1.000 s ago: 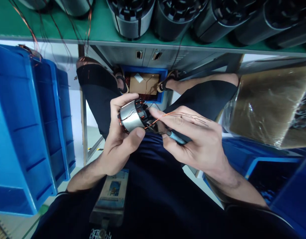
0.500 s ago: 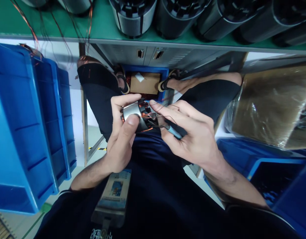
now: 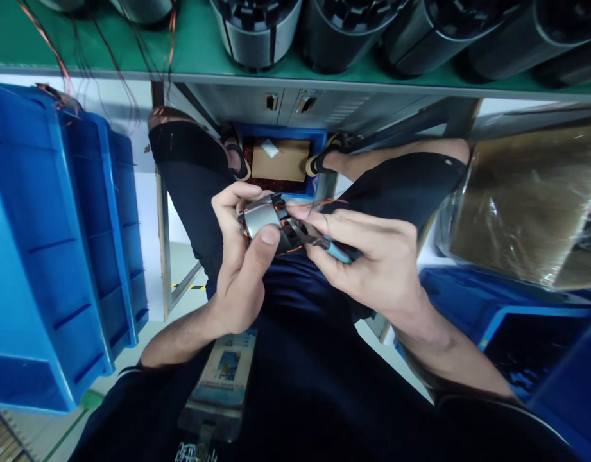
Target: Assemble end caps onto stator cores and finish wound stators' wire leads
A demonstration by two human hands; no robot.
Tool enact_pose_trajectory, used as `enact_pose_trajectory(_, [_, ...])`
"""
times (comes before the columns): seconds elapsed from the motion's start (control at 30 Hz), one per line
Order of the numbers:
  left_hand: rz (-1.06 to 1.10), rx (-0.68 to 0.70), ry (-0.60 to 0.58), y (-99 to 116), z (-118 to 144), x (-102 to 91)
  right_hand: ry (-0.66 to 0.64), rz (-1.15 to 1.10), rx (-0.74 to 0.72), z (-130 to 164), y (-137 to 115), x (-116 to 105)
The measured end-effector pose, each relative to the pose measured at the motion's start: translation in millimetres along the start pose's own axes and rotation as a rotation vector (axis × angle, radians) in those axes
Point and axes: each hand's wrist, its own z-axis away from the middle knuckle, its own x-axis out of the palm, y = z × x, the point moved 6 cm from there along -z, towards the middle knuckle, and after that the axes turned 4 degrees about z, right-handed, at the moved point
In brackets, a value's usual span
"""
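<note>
Head view: my left hand (image 3: 237, 269) is clamped around the small motor core (image 3: 266, 224), thumb on its steel side, above my lap. My right hand (image 3: 372, 263), just beside it, is closed on blue-handled pliers (image 3: 324, 245) whose tip meets the core's right end, where copper wire (image 3: 285, 226) shows. Core axis runs left-right.
</note>
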Motion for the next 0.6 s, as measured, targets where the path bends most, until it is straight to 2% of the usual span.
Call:
enact_pose_trajectory(0.1, [0.093, -0.069, -0.005, -8.3, -5.5, 1.2, -0.037, -0.076, 0.062, -4.5, 12.8, 5.8])
enact_pose_trajectory(0.23, [0.135, -0.083, 0.009, -5.1, -9.3, 2.0, -0.051, 0.063, 0.067, -3.4, 19.4, 4.8])
enact_pose_trajectory(0.43, [0.065, -0.039, -0.002, 1.2, -2.2, 2.2, -0.040, 0.232, 0.053, -2.4, 1.5, -3.4])
enact_pose_trajectory(0.6, [-0.042, 0.071, -0.094, 4.0, -1.4, 3.8, -0.031, 0.213, 0.011, -5.3, -8.9, -5.1])
